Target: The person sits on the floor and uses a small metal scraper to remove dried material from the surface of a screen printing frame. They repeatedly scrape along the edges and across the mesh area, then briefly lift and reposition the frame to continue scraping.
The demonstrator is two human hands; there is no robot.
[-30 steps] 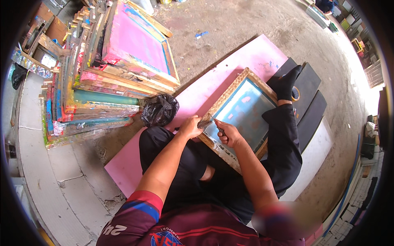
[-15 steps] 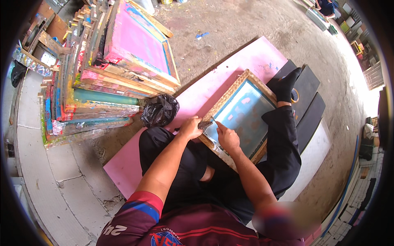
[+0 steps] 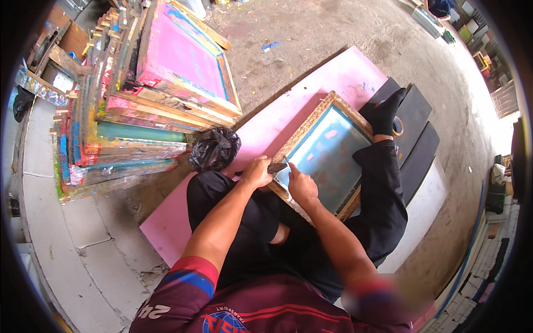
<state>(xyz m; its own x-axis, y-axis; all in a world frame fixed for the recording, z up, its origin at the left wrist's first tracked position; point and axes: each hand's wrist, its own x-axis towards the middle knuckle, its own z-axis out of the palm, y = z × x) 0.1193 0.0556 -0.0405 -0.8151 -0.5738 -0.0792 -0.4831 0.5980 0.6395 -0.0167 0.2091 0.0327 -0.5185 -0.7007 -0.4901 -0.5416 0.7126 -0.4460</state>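
A wooden screen-printing frame (image 3: 295,137) with blue-grey mesh lies tilted between my legs, smudged with pale pink patches. My left hand (image 3: 257,172) is closed around a dark, stubby object (image 3: 276,167) that juts over the frame's near left corner; its exact kind cannot be made out. Close beside it, my right hand (image 3: 303,187) pinches a thin, light-coloured tool (image 3: 287,160), its upper end near the dark object's tip. The fingers of that hand are over the mesh, and most of the tool is hidden in them.
A pink board (image 3: 266,130) lies under me, with black panels (image 3: 419,116) and a tape roll (image 3: 397,126) by my socked foot. At the left stand stacked paint-stained frames (image 3: 183,55) and a crumpled black plastic bag (image 3: 215,149). Another person (image 3: 441,8) is far off at upper right.
My right hand has shifted slightly left and up, closer to the dark object in my left hand. The left hand stays nearly in place, and the frame hardly differs.
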